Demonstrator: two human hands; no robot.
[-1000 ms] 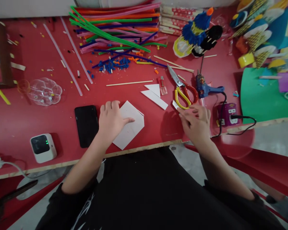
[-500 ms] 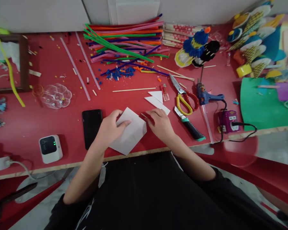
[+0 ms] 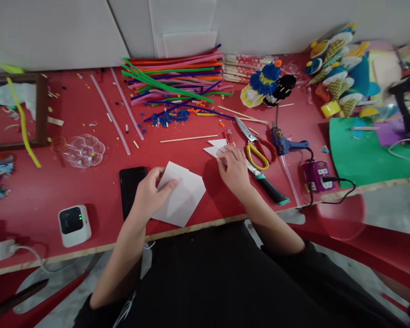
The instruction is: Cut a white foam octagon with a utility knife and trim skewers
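My left hand (image 3: 153, 191) grips the left side of a sheet of white card (image 3: 187, 193), thumb on top and fingers beneath. The card has a cut, angular outline and lies near the table's front edge. To its right my right hand (image 3: 234, 168) is closed, its fingertips pinched together over the white triangular card pieces (image 3: 212, 149). Whatever is in that pinch is too small to make out. Beside the right hand lie scissors (image 3: 258, 150) with red and yellow handles and a utility knife (image 3: 271, 187) with a black and green handle.
A black phone (image 3: 130, 182) lies left of my left hand. Behind are pipe cleaners (image 3: 177, 75), a thin wooden stick (image 3: 188, 138) and blue scraps (image 3: 171, 117). At right are a glue gun (image 3: 287, 142), a purple power socket (image 3: 319, 176) and green sheet (image 3: 372, 155). A white device (image 3: 74, 226) stands front left.
My right hand has moved away from the white card, up and right to the triangular pieces. The left hand still holds the card. The camera view has shifted slightly.
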